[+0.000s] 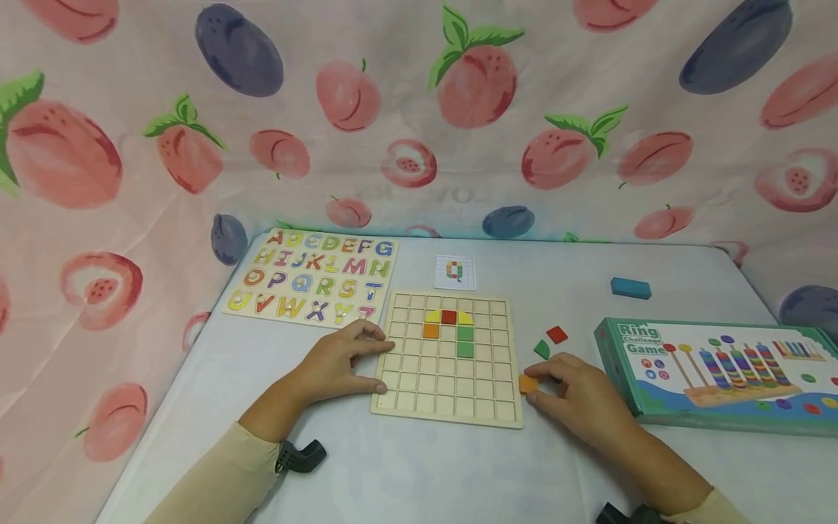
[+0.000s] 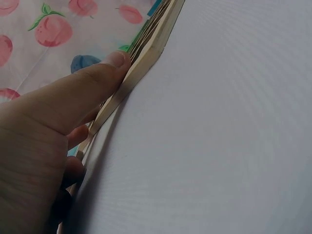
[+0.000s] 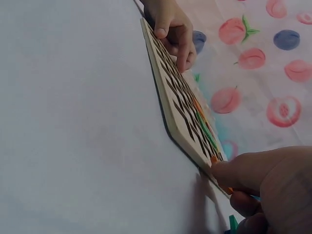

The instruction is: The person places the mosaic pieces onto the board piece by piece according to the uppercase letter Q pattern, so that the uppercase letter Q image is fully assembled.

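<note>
A wooden grid board [image 1: 407,397] lies on the table, with several coloured tiles making an arch in its upper cells. A red tile [image 1: 448,317] tops the arch between yellow corner pieces, an orange tile [image 1: 431,331] sits below on the left, and green tiles [image 1: 465,350] run down the right. My left hand [image 1: 340,364] rests on the board's left edge, thumb [image 2: 105,73] near the front corner. Between thumb and index finger, my right hand [image 1: 585,397] pinches an orange square tile [image 1: 527,383] at the board's right edge.
A loose red tile [image 1: 557,335] and a green rounded tile [image 1: 542,349] lie right of the board. Behind it is a pattern card [image 1: 468,273]. An alphabet puzzle [image 1: 308,287] lies back left; a blue block [image 1: 631,288] and a Ring Challenge Game box [image 1: 727,378] are at right.
</note>
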Demonstrator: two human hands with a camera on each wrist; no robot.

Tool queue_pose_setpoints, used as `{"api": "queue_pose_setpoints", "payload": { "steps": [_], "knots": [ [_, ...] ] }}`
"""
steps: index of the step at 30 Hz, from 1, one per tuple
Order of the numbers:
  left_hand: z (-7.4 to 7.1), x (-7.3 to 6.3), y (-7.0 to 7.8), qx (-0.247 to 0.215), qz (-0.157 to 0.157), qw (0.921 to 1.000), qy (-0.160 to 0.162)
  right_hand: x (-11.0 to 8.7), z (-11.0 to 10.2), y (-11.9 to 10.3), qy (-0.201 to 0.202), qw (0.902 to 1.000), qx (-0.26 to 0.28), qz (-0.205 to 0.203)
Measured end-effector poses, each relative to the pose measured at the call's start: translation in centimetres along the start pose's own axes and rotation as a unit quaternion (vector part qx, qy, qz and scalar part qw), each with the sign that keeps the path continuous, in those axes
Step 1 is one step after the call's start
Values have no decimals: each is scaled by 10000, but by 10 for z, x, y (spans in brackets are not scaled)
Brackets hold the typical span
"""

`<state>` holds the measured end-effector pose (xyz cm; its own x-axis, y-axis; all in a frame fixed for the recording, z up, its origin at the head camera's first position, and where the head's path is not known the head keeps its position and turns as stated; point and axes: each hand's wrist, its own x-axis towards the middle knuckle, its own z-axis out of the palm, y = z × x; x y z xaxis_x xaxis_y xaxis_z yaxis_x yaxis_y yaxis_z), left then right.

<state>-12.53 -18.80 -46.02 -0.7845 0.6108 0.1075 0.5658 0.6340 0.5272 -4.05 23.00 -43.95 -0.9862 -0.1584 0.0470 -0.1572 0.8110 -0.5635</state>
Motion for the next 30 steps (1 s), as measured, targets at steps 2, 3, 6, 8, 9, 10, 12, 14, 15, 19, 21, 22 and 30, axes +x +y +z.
{"api": "queue_pose_setpoints", "payload": {
  "steps": [2,3,6,8,9,10,12,14,15,19,21,22,30],
  "knots": [
    [-1,-1,0,14,-15,10000,2,4,1,-2,-7,10000,20,-43],
    [-1,-2,0,16,-9,10000,7,6,2,-4,-4,10000,40,-55],
    [-1,-2,-1,26,18,10000,24,14,4,-8,11,9999,106,-93],
    [0,-1,-1,28,48,10000,41,19,6,-11,11,9998,155,-126],
    [0,-1,-1,24,59,10000,41,21,7,-13,9,9997,172,-151],
    [0,0,-1,20,65,10000,36,24,8,-15,-11,9997,196,-162],
    [0,0,0,11,65,10000,23,29,10,-19,-61,9995,278,-159],
    [0,1,0,17,55,10000,14,35,12,-24,-77,9992,371,-144],
    [0,1,-1,35,45,10000,11,38,12,-27,-75,9990,418,-131],
    [1,1,-2,73,37,10000,9,50,16,-37,-47,9982,578,-119],
    [1,2,-2,74,45,10000,-2,56,21,-41,-34,9981,595,-125],
    [0,2,-1,66,44,10000,-11,58,23,-43,-34,9981,602,-134],
    [0,1,0,34,-11,10000,16,78,45,-64,-240,9971,705,-143]
  ]
}}
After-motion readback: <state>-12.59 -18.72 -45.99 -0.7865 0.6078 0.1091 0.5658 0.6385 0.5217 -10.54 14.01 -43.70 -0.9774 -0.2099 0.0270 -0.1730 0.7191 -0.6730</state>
